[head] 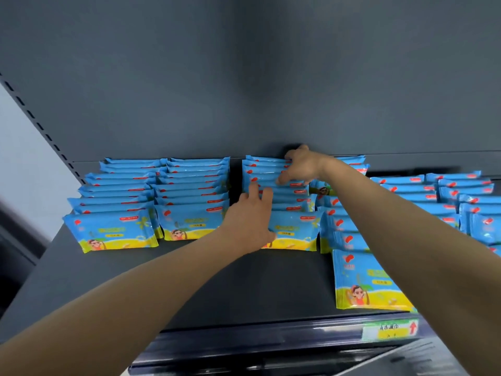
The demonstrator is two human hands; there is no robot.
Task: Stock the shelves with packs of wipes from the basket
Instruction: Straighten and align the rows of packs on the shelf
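Fingers (254,189) of the left hand (250,221) lie fairly straight and slightly spread. Their tips rest on the top edges of the packs in the third row (290,202) counted from the left, and the thumb lies against the face of that row's front pack. The right hand (301,166) reaches further in, to the back of the same row. Its fingers curl over the rearmost packs next to the back panel (244,77), and its thumb presses down on a pack a few places forward, so the hand clasps the back part of the row between thumb and fingers. The fingertips behind the packs are hidden.

The packs of wipes (111,232) stand on edge on the dark grey shelf (244,280), in rows that run from front to back. They are blue with a yellow band and a cartoon figure on the front. Two rows stand left of the hands, close together. Just right of the third row a fourth row (371,280) comes much nearer to the shelf's front edge. More rows stand further right, partly hidden behind the right forearm. A yellow-green price label (390,331) with a red arrow sits on the front rail below the fourth row. A slotted upright (40,126) runs up the left side.
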